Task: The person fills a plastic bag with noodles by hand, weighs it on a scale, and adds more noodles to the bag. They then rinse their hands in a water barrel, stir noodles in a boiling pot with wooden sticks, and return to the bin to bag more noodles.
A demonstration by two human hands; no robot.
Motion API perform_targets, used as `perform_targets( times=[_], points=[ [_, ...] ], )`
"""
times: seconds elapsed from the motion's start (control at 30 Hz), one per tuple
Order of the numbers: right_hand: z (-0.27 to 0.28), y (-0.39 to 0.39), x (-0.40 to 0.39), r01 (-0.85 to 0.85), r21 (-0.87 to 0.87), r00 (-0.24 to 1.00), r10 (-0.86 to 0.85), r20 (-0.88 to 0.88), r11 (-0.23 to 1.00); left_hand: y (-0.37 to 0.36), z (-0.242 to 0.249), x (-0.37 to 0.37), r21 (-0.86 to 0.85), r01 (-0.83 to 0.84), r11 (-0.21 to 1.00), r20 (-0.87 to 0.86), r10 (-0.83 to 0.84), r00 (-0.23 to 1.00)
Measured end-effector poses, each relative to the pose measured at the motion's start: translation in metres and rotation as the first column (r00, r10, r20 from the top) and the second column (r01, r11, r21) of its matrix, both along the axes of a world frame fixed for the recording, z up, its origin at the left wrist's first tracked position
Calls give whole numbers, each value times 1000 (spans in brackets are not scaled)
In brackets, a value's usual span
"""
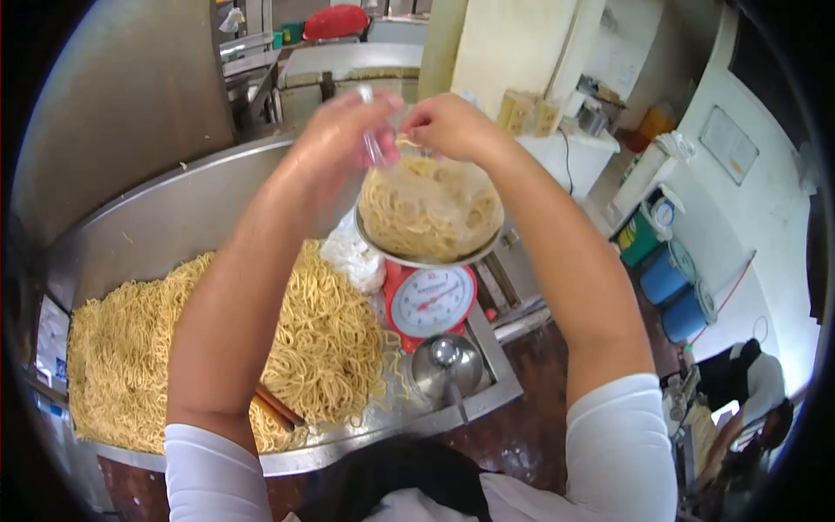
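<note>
A clear plastic bag of noodles (426, 209) rests in a round metal pan on the red scale (432, 300). Above the bag's top, my left hand (352, 130) is smeared by motion, with a shiny, clear strip at its fingers. My right hand (448, 126) is closed at the bag's upper edge, its fingers pinched together; what lies between them is too small to name. A large heap of loose noodles (322, 348) fills the metal tray (217, 187) to the left.
A metal ladle (447, 365) lies right of the noodles, below the scale. White plastic bags (355, 257) sit left of the scale. Wooden handles (277, 407) lie on the heap. Blue bins (670, 270) stand at the right. Another person (765, 383) bends over at lower right.
</note>
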State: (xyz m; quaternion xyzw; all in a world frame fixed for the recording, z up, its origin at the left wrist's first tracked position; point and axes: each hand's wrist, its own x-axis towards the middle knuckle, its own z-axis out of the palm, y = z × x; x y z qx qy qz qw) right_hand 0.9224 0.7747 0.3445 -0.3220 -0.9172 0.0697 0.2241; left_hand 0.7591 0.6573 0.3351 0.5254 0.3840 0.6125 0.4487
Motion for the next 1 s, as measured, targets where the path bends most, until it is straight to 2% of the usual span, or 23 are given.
perform_targets(
  times=[0.03, 0.07, 0.13, 0.17, 0.23, 0.27, 0.33, 0.37, 0.43, 0.47, 0.53, 0.57, 0.63, 0.73, 0.8, 0.83, 0.87, 0.9, 0.93, 0.97, 1.0],
  points=[
    [-20, 26, -5, 4, 344, 942, -119, 315, 939, 7, 0, -3, 0, -60, 998, -25, 60, 998],
    [-28, 28, -7, 17, 315, 941, -122, 316, 949, 9, 0, -6, 5, -116, 993, -54, 116, 992],
    [-22, 24, -7, 238, 332, 834, -367, 413, 913, -2, -2, -7, -18, -117, 993, -92, 115, 989],
    [-11, 11, -4, 236, 321, 830, -362, 423, 917, -6, -6, -9, -22, -133, 991, -120, 130, 984],
    [15, -26, 6, 365, 244, 877, -420, 236, 899, -1, -19, -15, -71, -144, 987, -149, 132, 980],
    [16, -32, 11, 365, 237, 876, -418, 241, 901, 1, -23, -17, -107, -156, 982, -183, 135, 974],
    [16, -37, 26, 403, 434, 894, -448, 1, 806, 4, -31, -19, -124, -135, 983, -179, 112, 977],
    [12, -26, 34, 407, 431, 892, -452, 1, 805, 6, -33, -18, -132, -115, 985, -174, 91, 980],
    [-2, 5, 47, 445, 595, 875, -465, -132, 669, 7, -34, -14, -148, -110, 983, -177, 83, 981],
    [-4, 7, 52, 447, 592, 874, -467, -132, 670, 6, -34, -12, -164, -110, 980, -178, 80, 981],
    [-8, 11, 58, 518, 377, 836, -549, -29, 768, 3, -35, -9, -162, -101, 982, -187, 70, 980],
    [-11, 11, 57, 516, 376, 836, -547, -27, 770, 2, -36, -7, -155, -93, 984, -194, 62, 979],
    [-16, 12, 55, 577, 212, 814, -575, -77, 789, 4, -41, -8, -135, -90, 987, -214, 59, 975],
    [-22, 24, 52, 556, 220, 831, -546, -107, 802, -6, -39, -10, -118, -95, 988, -213, 68, 975],
    [-30, 44, 53, 551, 300, 834, -506, -220, 778, -24, -40, -18, -108, -113, 988, -230, 86, 969],
    [-26, 29, 57, 484, 257, 857, -395, -330, 836, -38, -40, -28, -98, -149, 984, -278, 117, 954],
    [-35, 36, 70, 436, 352, 879, -309, -362, 828, -52, -52, -48, -39, -92, 995, -318, 75, 945],
    [-48, 58, 93, 267, 153, 875, -174, -451, 951, -75, -65, -63, 65, -92, 994, -417, 111, 902],
    [-55, 12, 93, 150, 42, 733, -83, -675, 988, -114, -63, -75, -74, -145, 987, -475, 93, 875],
    [-63, -19, 110, 129, 14, 782, -93, -617, 992, -149, -76, -92, -82, -116, 990, -523, 56, 851],
    [-76, -64, 112, 40, -346, 600, -299, -742, 938, -192, -86, -110, -179, -43, 983, -405, -33, 914]
  ],
)
